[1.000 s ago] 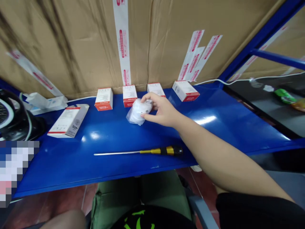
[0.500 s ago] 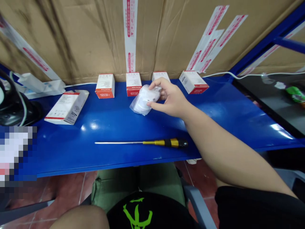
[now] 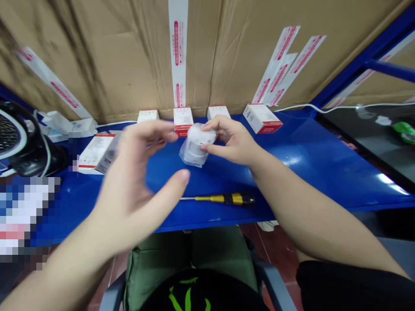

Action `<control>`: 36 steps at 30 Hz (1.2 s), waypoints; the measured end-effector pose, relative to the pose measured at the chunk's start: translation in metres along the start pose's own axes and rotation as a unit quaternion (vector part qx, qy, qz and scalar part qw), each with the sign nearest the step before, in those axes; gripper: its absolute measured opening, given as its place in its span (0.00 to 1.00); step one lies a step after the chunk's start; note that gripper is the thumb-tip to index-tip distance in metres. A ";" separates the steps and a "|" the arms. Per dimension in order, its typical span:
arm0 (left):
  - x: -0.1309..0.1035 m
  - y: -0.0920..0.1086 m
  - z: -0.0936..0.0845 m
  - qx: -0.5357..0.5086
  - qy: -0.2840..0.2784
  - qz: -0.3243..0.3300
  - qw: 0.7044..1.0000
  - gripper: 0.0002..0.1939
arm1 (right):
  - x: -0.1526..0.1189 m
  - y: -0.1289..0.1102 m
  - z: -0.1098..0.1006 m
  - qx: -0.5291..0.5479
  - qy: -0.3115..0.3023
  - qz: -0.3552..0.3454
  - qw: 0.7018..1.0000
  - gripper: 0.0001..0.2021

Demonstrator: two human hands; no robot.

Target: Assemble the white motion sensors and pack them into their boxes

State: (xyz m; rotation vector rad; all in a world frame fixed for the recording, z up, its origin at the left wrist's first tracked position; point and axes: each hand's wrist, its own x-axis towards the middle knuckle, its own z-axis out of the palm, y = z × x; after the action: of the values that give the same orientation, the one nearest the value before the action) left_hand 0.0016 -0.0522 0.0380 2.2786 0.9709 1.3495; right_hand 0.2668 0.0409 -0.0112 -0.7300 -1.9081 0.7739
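A white rounded object in a clear plastic bag [image 3: 197, 146] is gripped at its right side by my right hand [image 3: 231, 140], between thumb and fingers. Left of it hovers my left hand [image 3: 136, 168], thumb and fingers spread apart and nothing between them, a little blurred. A screwdriver [image 3: 227, 198] with a yellow and black handle lies below the bag on the blue table; my left hand hides much of its shaft.
Small white and red boxes [image 3: 262, 119] stand along the cardboard wall [image 3: 207, 56]. A larger white box [image 3: 97, 151] sits at the left, near a black device [image 3: 48, 157]. A white cable [image 3: 311, 106] runs along the back.
My left hand has come into view from the lower left, covering part of the table and screwdriver. My right hand still grips the bagged object, which is now more upright.
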 end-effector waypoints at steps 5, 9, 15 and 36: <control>0.046 -0.049 0.023 0.041 -0.195 0.053 0.979 0.36 | 0.000 -0.004 0.004 -0.034 -0.020 -0.064 0.997 0.15; 0.049 -0.076 0.035 -0.055 -0.150 0.031 0.987 0.22 | 0.001 -0.007 0.007 -0.055 -0.030 -0.104 0.993 0.10; 0.037 -0.081 0.045 -0.161 -0.039 -0.056 0.985 0.21 | 0.000 -0.001 0.022 0.019 0.009 -0.045 0.999 0.25; 0.039 -0.089 0.043 -0.273 0.081 -0.145 0.947 0.29 | 0.004 -0.005 0.016 -0.025 -0.108 0.094 0.989 0.22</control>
State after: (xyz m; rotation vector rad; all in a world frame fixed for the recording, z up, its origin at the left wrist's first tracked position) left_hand 0.0164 0.0412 -0.0094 1.5715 0.8097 1.4636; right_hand 0.2504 0.0378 -0.0113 -0.8967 -2.0795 0.9578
